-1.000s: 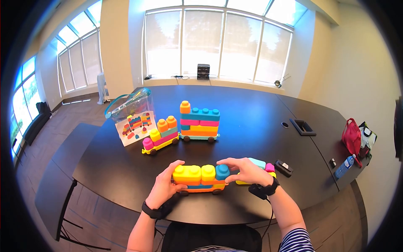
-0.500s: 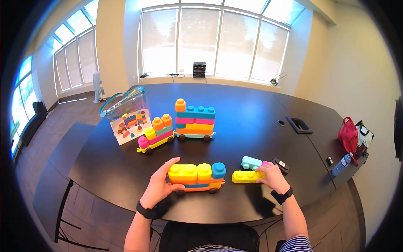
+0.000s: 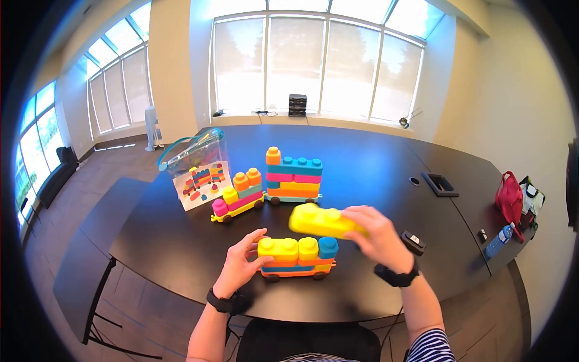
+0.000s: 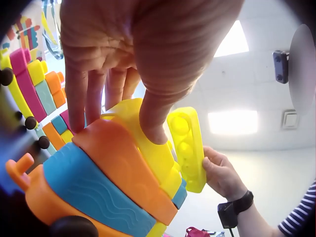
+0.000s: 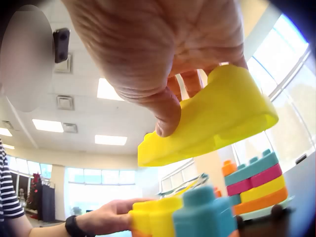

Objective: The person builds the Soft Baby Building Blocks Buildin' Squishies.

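Observation:
My left hand [image 3: 238, 265] grips the left end of a toy block wagon [image 3: 298, 264], thumb in front and fingers behind. The wagon stands on the table with an orange base on dark wheels, orange and blue blocks above, and yellow blocks plus one blue block on top. In my right hand [image 3: 381, 238] is a long yellow building block [image 3: 319, 221], pinched between thumb and fingers, studs up. It hangs above and behind the wagon's right half. The left wrist view shows the hollow underside of this yellow block [image 4: 186, 148], apart from the wagon.
Behind stand a low wagon with a yellow base [image 3: 238, 206] and a taller wagon [image 3: 294, 178]. A picture card [image 3: 202, 186] leans by a clear bag [image 3: 202, 154] at the left. Right of my hand lies a small black device [image 3: 413, 242], with a water bottle [image 3: 498, 242] farther right.
My right hand let go of the wagon's right end, took the yellow block from the table at the right, and carried it up and left. My left hand stays on the wagon.

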Motion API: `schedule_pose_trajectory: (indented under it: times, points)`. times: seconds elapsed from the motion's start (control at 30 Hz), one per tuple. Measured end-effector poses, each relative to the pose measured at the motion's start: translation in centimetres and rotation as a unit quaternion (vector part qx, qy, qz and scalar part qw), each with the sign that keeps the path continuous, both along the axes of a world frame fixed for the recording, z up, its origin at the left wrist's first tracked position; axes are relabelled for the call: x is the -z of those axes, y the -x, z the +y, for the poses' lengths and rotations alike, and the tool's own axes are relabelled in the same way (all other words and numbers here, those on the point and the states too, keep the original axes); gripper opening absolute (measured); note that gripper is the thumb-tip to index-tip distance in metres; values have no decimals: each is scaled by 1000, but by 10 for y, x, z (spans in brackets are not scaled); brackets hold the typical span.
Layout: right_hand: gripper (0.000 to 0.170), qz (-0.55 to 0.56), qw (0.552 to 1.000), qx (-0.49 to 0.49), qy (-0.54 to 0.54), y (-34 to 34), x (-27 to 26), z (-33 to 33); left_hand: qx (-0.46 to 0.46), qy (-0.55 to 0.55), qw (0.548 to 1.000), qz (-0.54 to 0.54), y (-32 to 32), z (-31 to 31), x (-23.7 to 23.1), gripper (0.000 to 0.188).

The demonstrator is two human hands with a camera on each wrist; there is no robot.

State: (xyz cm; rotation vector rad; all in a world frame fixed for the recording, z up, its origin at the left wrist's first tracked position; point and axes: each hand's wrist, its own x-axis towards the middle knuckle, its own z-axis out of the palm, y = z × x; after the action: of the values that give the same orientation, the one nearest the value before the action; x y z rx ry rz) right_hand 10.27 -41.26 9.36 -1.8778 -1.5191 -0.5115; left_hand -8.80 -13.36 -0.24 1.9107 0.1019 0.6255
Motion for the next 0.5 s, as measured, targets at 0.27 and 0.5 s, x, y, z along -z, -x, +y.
schedule_pose_trajectory:
  times: [0.27,0.5]
  points:
    - [44,-50,996,-49,59,22,29,61,-21,-33,999,-7,1,-1,-4,80]
    - [39,-22,994,-72,82,23,25,57,-22,-24,999,6,2,-4,-8,86]
